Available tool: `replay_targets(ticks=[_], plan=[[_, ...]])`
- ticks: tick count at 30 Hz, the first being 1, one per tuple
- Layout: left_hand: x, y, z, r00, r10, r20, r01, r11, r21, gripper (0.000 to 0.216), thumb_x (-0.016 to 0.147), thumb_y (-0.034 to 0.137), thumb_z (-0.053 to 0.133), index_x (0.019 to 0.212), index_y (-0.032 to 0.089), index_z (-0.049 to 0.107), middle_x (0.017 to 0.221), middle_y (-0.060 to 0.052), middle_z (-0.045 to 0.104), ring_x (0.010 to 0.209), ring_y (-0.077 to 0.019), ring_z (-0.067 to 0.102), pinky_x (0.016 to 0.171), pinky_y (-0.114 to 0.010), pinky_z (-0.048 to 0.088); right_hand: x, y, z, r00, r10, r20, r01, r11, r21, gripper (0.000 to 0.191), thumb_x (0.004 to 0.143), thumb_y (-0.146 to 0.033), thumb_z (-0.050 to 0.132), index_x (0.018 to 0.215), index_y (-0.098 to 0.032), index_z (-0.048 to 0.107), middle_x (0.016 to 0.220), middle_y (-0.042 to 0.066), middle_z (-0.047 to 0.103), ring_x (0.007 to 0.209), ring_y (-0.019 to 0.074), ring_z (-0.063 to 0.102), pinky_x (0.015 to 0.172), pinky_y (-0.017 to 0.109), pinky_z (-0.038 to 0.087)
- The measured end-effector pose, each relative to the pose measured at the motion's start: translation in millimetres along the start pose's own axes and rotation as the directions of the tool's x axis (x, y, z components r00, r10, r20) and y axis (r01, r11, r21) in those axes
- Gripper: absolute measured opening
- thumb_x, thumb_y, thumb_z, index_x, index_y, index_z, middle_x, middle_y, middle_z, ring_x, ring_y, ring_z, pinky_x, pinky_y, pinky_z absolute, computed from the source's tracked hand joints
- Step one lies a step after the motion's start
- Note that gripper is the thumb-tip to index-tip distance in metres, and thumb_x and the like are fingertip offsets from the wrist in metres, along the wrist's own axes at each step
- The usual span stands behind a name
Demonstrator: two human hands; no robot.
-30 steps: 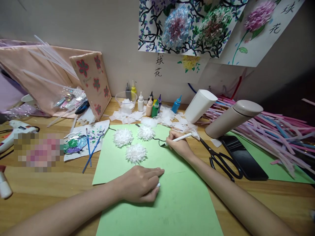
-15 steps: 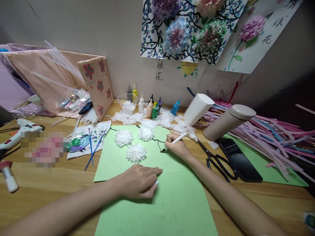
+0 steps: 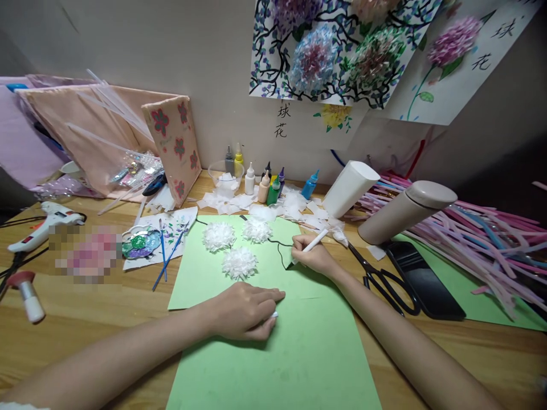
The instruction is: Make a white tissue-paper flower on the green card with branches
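My right hand (image 3: 314, 256) grips a white marker (image 3: 316, 241), its black tip touching the light green paper (image 3: 273, 364). A thin, wavy black line (image 3: 280, 250) runs from beside the white ruffled flowers to the tip. My left hand (image 3: 248, 310) lies on the paper below the flowers, index finger stretched forward and the other fingers curled. From under those curled fingers pokes the end of a small white marker cap (image 3: 274, 314). Three ruffled flowers sit on the paper: one on the left (image 3: 218, 236), one on the right (image 3: 257, 230) and one lower (image 3: 240, 263).
Black scissors (image 3: 384, 279) and a phone (image 3: 427, 279) lie right of the paper. Behind stand paint bottles (image 3: 273, 191), white tissue scraps (image 3: 228, 200), a white container (image 3: 351, 188) and a tumbler (image 3: 405, 210). Left are brushes (image 3: 173, 256), a palette (image 3: 141, 244) and a glue gun (image 3: 47, 225).
The marker tip has moved slightly right and down, and the black line is a little longer. My left hand stays in place on the paper. The whole view has shifted slightly.
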State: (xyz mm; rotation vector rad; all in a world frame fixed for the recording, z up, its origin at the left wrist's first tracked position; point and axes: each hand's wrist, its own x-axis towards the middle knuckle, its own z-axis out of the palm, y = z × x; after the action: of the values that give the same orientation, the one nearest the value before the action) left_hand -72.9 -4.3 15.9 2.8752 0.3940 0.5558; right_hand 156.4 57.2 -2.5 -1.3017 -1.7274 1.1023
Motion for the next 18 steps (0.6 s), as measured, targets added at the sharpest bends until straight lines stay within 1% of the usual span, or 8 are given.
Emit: replay_targets(ticks=[7,11,14,16,18], plan=[[-0.1,0.4,-0.1,1.000,-0.003,0.000,0.003,1.000,0.013,0.018,0.084,0.023,0.037,0.074,0.016,0.050,0.104,-0.008,0.068,0.064,-0.0122,0.064,0.049,-0.023,0.047,-3.8,-2.9,-0.8,0.995,0.007,0.097,-0.009,1.000,0.022,0.026,0.063,-0.013,0.049,0.048,-0.021,0.029,0.039,-0.009,0.033,0.037,0.0062,0.034,0.039,0.018,0.024],[-0.4,0.9,-0.7,1.000,-0.005,0.009,0.005,1.000,0.015,0.017,0.084,0.023,0.037,0.075,0.016,0.050,0.104,-0.009,0.067,0.066,-0.0123,0.064,0.050,-0.023,0.047,-6.8,-3.1,-0.2,0.986,0.008,0.167,-0.014,0.999,0.034,0.027,0.066,-0.015,0.052,0.049,-0.021,0.032,0.038,-0.009,0.037,0.034,0.0069,0.040,0.035,0.017,0.025],[-0.5,0.6,-0.9,1.000,-0.012,0.023,0.012,1.000,0.011,0.018,0.085,0.024,0.036,0.076,0.016,0.050,0.102,-0.010,0.067,0.070,-0.0125,0.064,0.053,-0.021,0.047,-7.0,-2.6,-0.4,0.975,0.021,0.223,-0.033,0.998,0.054,0.030,0.070,-0.019,0.058,0.050,-0.020,0.037,0.039,-0.007,0.044,0.035,0.0084,0.045,0.035,0.018,0.028],[-0.6,0.4,-0.7,0.999,-0.012,0.031,0.012,1.000,0.004,0.019,0.086,0.024,0.034,0.077,0.016,0.050,0.101,-0.010,0.067,0.072,-0.0128,0.064,0.055,-0.021,0.048,-5.8,-4.0,-0.3,0.983,0.015,0.185,-0.038,0.992,0.123,0.030,0.074,-0.027,0.061,0.053,-0.020,0.041,0.042,-0.006,0.049,0.037,0.0091,0.047,0.036,0.018,0.030],[-0.7,0.3,-0.3,1.000,-0.009,0.028,0.009,1.000,-0.002,0.020,0.086,0.024,0.034,0.077,0.016,0.050,0.101,-0.010,0.067,0.072,-0.0130,0.064,0.055,-0.022,0.048,-4.0,-7.5,0.5,0.998,0.004,0.065,-0.017,0.980,0.200,0.027,0.079,-0.036,0.059,0.062,-0.021,0.045,0.047,-0.005,0.053,0.039,0.0097,0.047,0.039,0.020,0.032]])
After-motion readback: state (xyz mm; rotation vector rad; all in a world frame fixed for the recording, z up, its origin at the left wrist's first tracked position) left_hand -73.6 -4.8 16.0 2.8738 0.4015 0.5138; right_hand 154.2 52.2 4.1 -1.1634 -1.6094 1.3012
